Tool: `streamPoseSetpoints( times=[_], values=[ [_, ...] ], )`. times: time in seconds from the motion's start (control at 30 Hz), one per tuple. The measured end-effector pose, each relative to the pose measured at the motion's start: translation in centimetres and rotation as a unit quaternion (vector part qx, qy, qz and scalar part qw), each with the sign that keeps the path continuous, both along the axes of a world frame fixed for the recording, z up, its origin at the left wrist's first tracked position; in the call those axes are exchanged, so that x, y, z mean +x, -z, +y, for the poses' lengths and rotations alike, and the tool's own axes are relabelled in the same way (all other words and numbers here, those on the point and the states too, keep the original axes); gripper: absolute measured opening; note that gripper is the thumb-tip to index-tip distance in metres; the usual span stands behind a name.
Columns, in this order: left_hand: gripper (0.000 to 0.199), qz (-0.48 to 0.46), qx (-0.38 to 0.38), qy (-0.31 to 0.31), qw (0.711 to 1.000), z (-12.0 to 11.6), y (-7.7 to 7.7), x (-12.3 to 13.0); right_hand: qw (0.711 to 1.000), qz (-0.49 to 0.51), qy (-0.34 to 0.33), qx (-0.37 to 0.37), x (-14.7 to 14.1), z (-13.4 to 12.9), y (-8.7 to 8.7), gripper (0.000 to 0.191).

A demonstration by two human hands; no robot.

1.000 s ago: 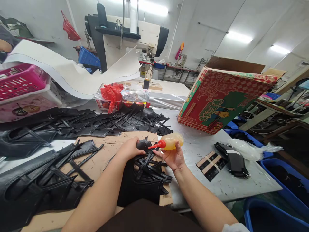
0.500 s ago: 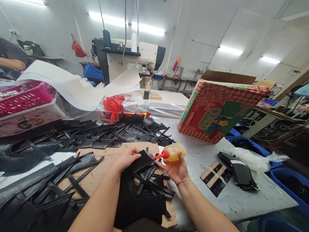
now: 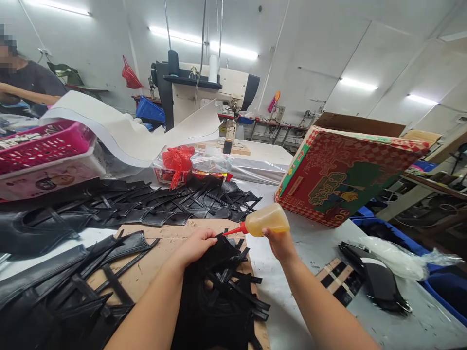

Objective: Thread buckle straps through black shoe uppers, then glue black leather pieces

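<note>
My left hand (image 3: pixel 197 247) pinches the upper edge of a black strappy leather piece (image 3: pixel 215 311), thumb on top. This piece lies over a sheet of brown cardboard (image 3: pixel 153 267), its narrow straps pointing to the right. In my right hand (image 3: pixel 281 243) is a translucent squeeze bottle (image 3: pixel 268 221) of yellowish liquid, tilted on its side. Its long red nozzle points left, and the tip is at the leather's top corner beside my left fingertips; whether it touches I cannot tell.
More black strappy pieces (image 3: pixel 47 291) lie at left, and a row (image 3: pixel 175 206) runs behind the cardboard. A red printed carton (image 3: pixel 346 175) stands back right. At left sits a pink basket (image 3: pixel 44 146). A sewing machine (image 3: pixel 207 95) stands beyond; a person (image 3: pixel 32 80) sits far left.
The bottle's body has tilted up and its nozzle tip has moved left to the leather's top corner. My right hand has shifted with it. The view has turned slightly left.
</note>
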State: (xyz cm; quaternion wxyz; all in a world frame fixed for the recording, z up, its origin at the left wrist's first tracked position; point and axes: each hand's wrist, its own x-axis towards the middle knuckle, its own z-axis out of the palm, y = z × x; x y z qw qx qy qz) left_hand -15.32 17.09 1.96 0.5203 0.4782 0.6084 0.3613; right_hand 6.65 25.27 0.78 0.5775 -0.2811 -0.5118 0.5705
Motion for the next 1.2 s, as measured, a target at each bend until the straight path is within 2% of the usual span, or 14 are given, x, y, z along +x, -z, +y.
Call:
streamPoseSetpoints(
  times=[0.33,0.53,0.8,1.2],
  values=[
    [0.029,-0.026,-0.015,0.006,1.0,0.0,0.2,0.0,0.999,-0.031,-0.008,-0.001,-0.5,0.6,0.1,0.055],
    [0.027,-0.035,-0.019,0.004,0.999,-0.2,-0.5,0.3,0.999,-0.037,-0.009,-0.013,0.6,0.4,0.4,0.059],
    [0.025,-0.044,-0.009,0.004,0.999,0.0,-0.3,0.2,0.998,-0.057,-0.006,-0.018,2.2,0.0,0.8,0.054],
    [0.026,-0.061,-0.006,0.009,0.998,-0.3,-1.3,0.4,0.998,-0.055,-0.002,-0.018,4.5,-0.9,1.7,0.052]
  ],
)
